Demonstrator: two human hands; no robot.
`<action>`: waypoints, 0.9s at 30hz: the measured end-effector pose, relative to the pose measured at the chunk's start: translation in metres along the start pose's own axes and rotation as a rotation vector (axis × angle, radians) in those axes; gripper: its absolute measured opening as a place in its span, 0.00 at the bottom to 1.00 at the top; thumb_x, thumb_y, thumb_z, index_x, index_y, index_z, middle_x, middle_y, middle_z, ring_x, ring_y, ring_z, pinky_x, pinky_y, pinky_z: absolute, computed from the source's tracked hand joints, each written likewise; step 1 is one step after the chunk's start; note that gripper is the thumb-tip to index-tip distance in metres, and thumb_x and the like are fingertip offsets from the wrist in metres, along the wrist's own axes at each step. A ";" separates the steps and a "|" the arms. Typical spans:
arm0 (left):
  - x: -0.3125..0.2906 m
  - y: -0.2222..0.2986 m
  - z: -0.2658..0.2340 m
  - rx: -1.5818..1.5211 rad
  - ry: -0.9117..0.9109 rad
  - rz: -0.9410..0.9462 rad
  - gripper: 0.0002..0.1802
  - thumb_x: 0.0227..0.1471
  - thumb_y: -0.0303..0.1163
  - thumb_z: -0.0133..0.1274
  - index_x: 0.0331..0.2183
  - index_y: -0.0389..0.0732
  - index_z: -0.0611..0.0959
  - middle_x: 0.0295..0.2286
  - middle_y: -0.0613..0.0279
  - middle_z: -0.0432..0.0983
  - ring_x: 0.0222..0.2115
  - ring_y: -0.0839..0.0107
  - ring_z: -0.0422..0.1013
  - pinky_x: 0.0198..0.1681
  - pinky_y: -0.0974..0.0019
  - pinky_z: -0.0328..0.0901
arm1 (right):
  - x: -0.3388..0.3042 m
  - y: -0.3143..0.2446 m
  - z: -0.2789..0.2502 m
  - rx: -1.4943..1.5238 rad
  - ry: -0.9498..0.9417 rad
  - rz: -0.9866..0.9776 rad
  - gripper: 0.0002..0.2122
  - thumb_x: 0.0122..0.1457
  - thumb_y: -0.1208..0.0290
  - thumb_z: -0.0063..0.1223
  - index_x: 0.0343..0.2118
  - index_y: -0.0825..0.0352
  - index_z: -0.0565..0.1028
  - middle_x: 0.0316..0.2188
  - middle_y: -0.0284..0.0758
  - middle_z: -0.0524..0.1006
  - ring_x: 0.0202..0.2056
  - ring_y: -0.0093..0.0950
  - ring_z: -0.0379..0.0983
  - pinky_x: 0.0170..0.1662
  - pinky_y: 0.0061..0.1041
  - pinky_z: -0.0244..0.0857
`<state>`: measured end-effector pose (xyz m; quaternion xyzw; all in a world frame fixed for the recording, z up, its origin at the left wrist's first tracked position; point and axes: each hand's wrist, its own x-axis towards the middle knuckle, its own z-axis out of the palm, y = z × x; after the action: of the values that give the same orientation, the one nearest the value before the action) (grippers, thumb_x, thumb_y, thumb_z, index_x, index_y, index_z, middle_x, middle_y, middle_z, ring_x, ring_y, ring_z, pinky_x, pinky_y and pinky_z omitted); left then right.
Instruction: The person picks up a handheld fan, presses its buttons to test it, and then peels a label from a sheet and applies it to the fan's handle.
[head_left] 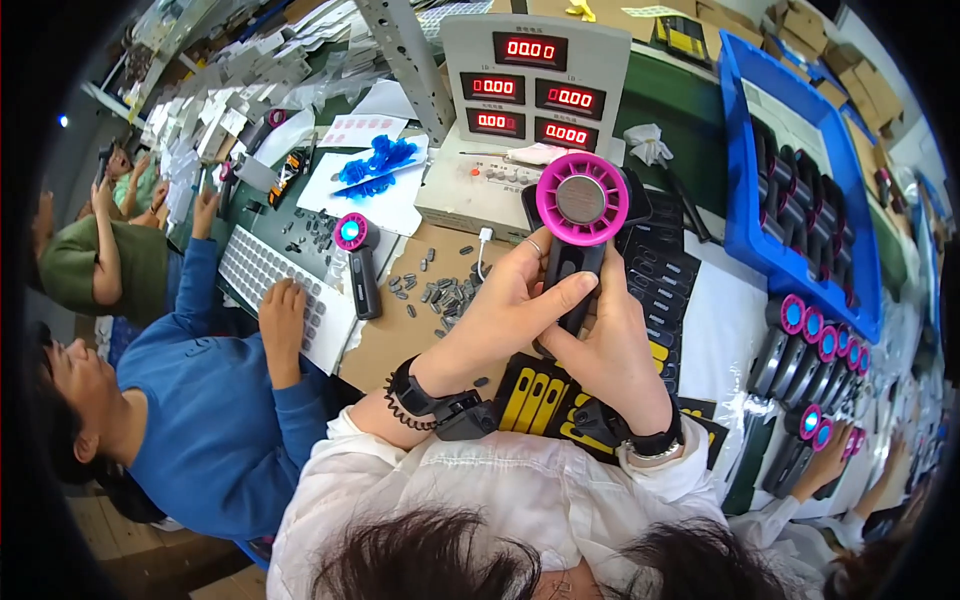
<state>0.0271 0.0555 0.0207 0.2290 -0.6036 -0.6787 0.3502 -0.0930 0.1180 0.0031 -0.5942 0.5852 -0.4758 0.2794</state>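
Note:
A handheld fan [583,225] with a pink ring, a round silver centre and a dark handle is raised upright in front of me. My left hand [505,310] closes on the handle from the left, its thumb across the front. My right hand [622,355] wraps the handle's lower part from the right, thumb pressed against it. Behind the fan stands a white meter box [465,190] with red number displays. A white cable plug [486,235] hangs beside it. Small grey pieces [450,295] lie scattered on brown cardboard left of my hands.
At the right, a blue crate [737,215] holds several dark fans, with more pink-ringed fans [800,350] in rows nearby. Another fan [362,270] lies left, near a co-worker in blue [210,420]. Black sheets with yellow strips [535,395] lie beneath my wrists.

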 end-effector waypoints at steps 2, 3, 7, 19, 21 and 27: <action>-0.001 -0.003 0.000 0.013 0.001 -0.004 0.26 0.51 0.28 0.51 0.51 0.34 0.64 0.39 0.64 0.69 0.37 0.81 0.67 0.41 0.74 0.65 | -0.001 -0.004 -0.001 -0.010 -0.023 0.013 0.37 0.43 0.78 0.58 0.55 0.72 0.50 0.34 0.42 0.75 0.36 0.32 0.75 0.36 0.25 0.69; -0.001 -0.004 0.002 -0.004 0.015 0.014 0.26 0.51 0.28 0.51 0.51 0.34 0.64 0.39 0.64 0.69 0.37 0.81 0.67 0.41 0.74 0.65 | -0.003 -0.007 -0.001 0.001 -0.032 0.036 0.36 0.43 0.77 0.59 0.55 0.72 0.51 0.35 0.41 0.75 0.36 0.30 0.75 0.36 0.25 0.69; -0.006 -0.005 -0.006 0.089 0.045 0.069 0.25 0.50 0.30 0.53 0.48 0.33 0.66 0.35 0.63 0.70 0.34 0.81 0.67 0.37 0.75 0.66 | -0.004 -0.016 -0.002 0.024 -0.111 0.101 0.36 0.44 0.78 0.59 0.56 0.71 0.51 0.36 0.40 0.74 0.36 0.28 0.74 0.37 0.23 0.68; -0.061 -0.046 -0.094 0.547 0.258 0.062 0.28 0.46 0.32 0.56 0.46 0.30 0.67 0.31 0.60 0.71 0.30 0.79 0.68 0.31 0.74 0.64 | -0.017 -0.029 -0.042 0.175 -0.242 0.067 0.34 0.47 0.82 0.48 0.60 0.66 0.52 0.38 0.38 0.73 0.39 0.24 0.71 0.45 0.21 0.64; -0.077 -0.052 -0.110 0.423 0.301 -0.059 0.30 0.44 0.33 0.56 0.47 0.29 0.66 0.31 0.58 0.71 0.29 0.77 0.68 0.31 0.73 0.64 | -0.019 -0.028 -0.047 0.186 -0.251 0.069 0.33 0.47 0.82 0.48 0.59 0.66 0.53 0.38 0.38 0.73 0.39 0.24 0.71 0.45 0.21 0.64; -0.088 -0.061 -0.137 0.600 0.494 0.052 0.33 0.39 0.33 0.57 0.47 0.29 0.66 0.32 0.52 0.72 0.31 0.67 0.71 0.34 0.68 0.65 | -0.027 -0.024 -0.054 0.196 -0.339 0.066 0.32 0.47 0.80 0.47 0.59 0.67 0.55 0.37 0.38 0.73 0.39 0.24 0.71 0.45 0.20 0.64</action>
<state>0.1733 0.0329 -0.0719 0.4625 -0.6783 -0.3871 0.4196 -0.1266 0.1603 0.0390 -0.6164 0.4997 -0.4140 0.4460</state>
